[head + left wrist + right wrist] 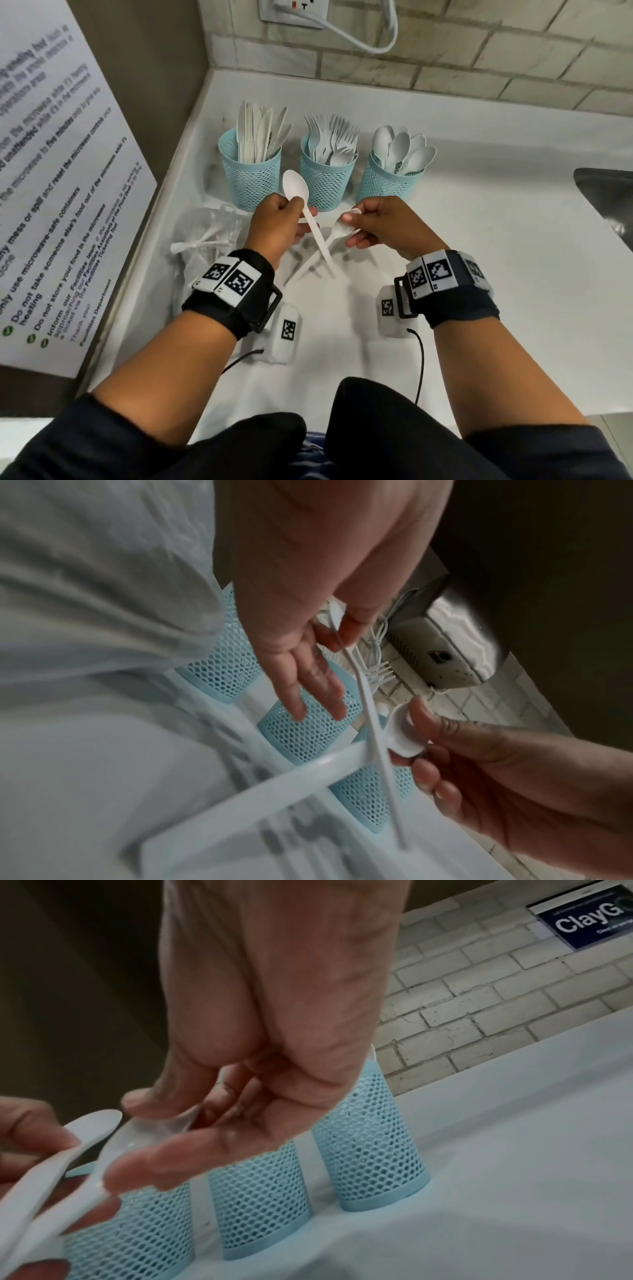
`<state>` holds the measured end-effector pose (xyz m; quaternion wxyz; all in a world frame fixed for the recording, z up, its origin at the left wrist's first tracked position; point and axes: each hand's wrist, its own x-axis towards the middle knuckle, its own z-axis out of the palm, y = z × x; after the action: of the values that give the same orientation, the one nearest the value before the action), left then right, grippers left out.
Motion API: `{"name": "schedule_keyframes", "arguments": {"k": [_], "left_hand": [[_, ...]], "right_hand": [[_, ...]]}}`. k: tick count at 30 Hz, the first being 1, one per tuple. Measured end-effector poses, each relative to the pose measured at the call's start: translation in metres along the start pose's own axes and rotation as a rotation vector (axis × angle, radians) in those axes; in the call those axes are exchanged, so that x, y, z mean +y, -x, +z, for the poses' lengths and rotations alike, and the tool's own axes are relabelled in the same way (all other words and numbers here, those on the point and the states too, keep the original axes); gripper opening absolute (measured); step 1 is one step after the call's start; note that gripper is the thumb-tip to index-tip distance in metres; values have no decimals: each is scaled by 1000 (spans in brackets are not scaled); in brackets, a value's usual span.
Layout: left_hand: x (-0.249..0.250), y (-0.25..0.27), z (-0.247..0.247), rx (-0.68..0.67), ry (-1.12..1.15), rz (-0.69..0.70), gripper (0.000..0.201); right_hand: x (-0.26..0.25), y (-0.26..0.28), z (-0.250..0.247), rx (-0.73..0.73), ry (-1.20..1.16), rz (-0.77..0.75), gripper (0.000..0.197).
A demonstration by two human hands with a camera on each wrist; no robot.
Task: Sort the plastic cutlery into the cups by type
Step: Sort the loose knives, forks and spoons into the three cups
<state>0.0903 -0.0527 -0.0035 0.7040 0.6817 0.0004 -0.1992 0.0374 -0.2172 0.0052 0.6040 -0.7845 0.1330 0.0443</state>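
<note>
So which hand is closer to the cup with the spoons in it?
Right. The right hand sits just in front of the spoon cup, almost under its base, pinching a spoon. The left hand is farther left, in front of the gap between the knife and fork cups.

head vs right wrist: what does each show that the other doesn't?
Head only: cup contents, knives, forks, spoons; a plastic bag with loose cutlery; a wall outlet; a sink edge.
Right wrist only: a blue ClayGo sign on the brick wall.
Both: three blue mesh cups, and the left hand and right hand each holding a white spoon.
</note>
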Motion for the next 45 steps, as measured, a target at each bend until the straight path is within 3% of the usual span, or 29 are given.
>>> {"name": "schedule_keyframes", "arguments": {"k": [7, 14, 18, 22, 28, 32, 36, 41, 43, 45], "left_hand": [[2, 8, 3, -134, -51, -78, 11], [7, 15, 4, -211, -30, -109, 11], [1, 15, 9, -216, -86, -98, 10], [1, 18, 12, -243, -110, -80, 13], [2, 19, 10, -317, -266, 2, 19], [7, 24, 12, -398, -342, 8, 24], [13, 24, 8, -304, -434, 98, 26], [23, 23, -14, -55, -896, 338, 24], [27, 25, -25, 44, -1089, 349, 26], [31, 30, -34, 117, -1241, 271, 31]], "right_hand": [[-11, -6, 5, 136, -66, -73, 18], [-19, -11, 12, 151, -55, -78, 23], [-22, -13, 20, 103, -33, -99, 14], [-18, -18, 26, 97, 89, -133, 30], [-12, -22, 18, 245, 70, -154, 10], [-18, -26, 0, 498, 23, -119, 6], [-31, -24, -31, 742, 113, -200, 11], [-57, -10, -60, 1068, 156, -439, 12], [-62, -7, -64, 1146, 155, -537, 13], [-61, -10, -66, 1177, 189, -585, 13]]}}
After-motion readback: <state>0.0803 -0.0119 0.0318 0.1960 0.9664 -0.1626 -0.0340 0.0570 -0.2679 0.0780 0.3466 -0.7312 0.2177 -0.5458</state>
